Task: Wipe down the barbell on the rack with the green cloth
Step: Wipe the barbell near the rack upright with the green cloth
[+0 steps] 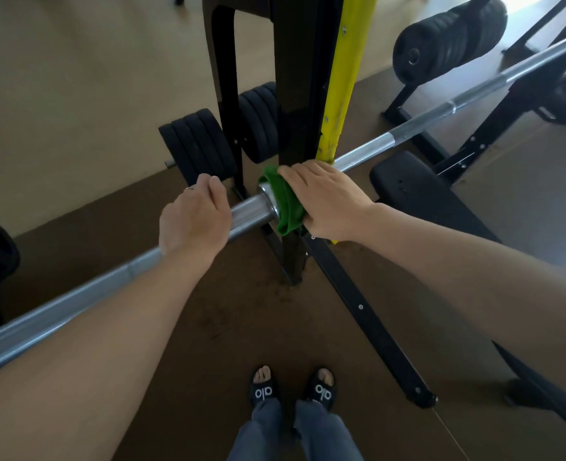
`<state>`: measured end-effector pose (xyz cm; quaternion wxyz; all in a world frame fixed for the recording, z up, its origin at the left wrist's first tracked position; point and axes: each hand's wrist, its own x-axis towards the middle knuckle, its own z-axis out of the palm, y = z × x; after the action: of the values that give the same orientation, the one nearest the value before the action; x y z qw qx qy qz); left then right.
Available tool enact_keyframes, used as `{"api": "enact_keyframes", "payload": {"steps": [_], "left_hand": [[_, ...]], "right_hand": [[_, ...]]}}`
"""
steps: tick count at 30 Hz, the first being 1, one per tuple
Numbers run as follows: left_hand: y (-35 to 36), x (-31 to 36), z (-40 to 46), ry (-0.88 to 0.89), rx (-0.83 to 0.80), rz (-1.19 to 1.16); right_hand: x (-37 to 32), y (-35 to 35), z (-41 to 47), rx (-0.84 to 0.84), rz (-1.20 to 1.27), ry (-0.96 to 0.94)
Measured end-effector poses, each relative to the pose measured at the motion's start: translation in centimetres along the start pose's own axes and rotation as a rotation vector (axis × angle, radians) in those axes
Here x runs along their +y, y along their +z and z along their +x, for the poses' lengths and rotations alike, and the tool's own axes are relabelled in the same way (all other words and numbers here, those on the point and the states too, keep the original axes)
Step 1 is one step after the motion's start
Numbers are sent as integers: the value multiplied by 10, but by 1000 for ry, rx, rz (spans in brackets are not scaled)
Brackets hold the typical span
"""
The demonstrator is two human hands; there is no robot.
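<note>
Two hands are seen on the barbell (418, 126), which is carried across a black rack upright (300, 94) faced with a yellow strip (343, 78). Its long axis is laid diagonally, from the lower left edge of the view up to the upper right corner, where the far end is cut off by the frame. The left hand (193, 221) is curled over the thick, smooth sleeve just left of the collar, and the bare metal is gripped. The right hand (325, 201) is wrapped around the green cloth (286, 204), which is bunched against the shaft beside the collar, right at the upright; the soft folded fabric is pressed between palm and steel. To the right of the cloth, open shaft is left free along the bar, bright chrome with duller banded sections. Room on the left is bounded by round black plates (198, 144) stored on pegs behind the sleeve. Below the shaft a padded black bench (418, 191) is placed, and a black base rail (358, 304) is run across the brown floor (235, 321) toward two sandalled feet (265, 387).
</note>
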<state>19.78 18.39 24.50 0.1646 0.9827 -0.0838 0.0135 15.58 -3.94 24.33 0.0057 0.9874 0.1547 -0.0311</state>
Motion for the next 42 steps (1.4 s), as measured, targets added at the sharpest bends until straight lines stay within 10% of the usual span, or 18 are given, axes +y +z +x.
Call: {"api": "enact_keyframes", "payload": {"steps": [7, 14, 26, 36, 42], "left_hand": [[-4, 61, 24, 19, 33, -225], [28, 123, 41, -326, -142, -386], [39, 130, 33, -444, 111, -304], [43, 133, 33, -433, 151, -241], [42, 135, 33, -431, 153, -211]], "right_hand": [[26, 4, -21, 204, -49, -91], [70, 3, -31, 228, -64, -305], [126, 2, -37, 237, 25, -494], [184, -7, -51, 173, 166, -63], [106, 3, -29, 191, 441, 140]]}}
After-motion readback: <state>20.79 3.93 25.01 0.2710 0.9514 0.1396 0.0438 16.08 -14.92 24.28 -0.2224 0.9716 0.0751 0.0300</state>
